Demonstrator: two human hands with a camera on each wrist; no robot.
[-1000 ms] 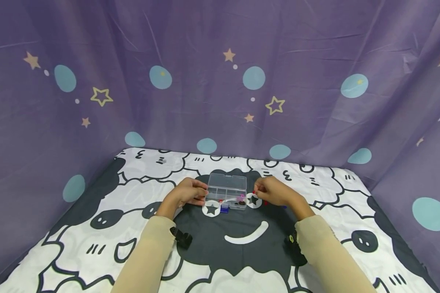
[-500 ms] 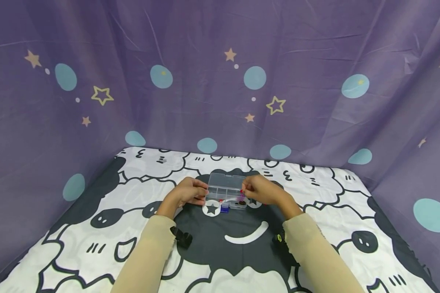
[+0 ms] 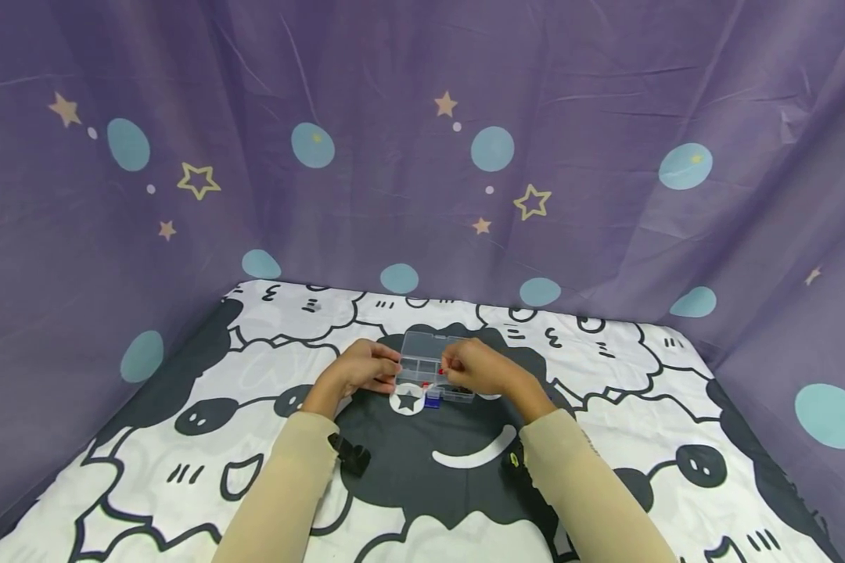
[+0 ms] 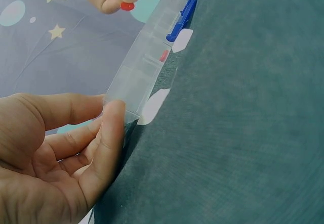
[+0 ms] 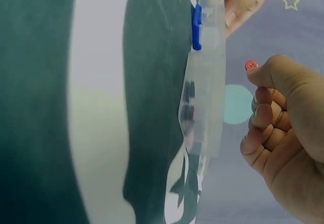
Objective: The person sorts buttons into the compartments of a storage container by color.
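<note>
I hold a small red button (image 5: pixel 251 65) between the thumb and finger of my right hand (image 3: pixel 480 366), in the air above the clear plastic box (image 4: pixel 130 87) and apart from it. My other right fingers are curled loosely below the pinch. The box sits on the dark part of the cloth, its clear lid (image 3: pixel 419 342) raised along the far side and its divided compartments facing up. My left hand (image 3: pixel 359 367) grips the box's left end, thumb and fingers drawn close about it. A blue latch (image 4: pixel 181 23) hangs at the near side, a small red piece (image 4: pixel 163 55) shows to its left, and some dark pieces (image 5: pixel 189 107) lie toward the right end, blurred through the plastic. Under everything is a patterned cloth (image 3: pixel 458 489) with a white smile printed nearer me. Cream sleeves (image 3: pixel 282 485) cover my forearms. At the far side hangs a purple curtain (image 3: pixel 394 211) printed with stars and blue spots.
</note>
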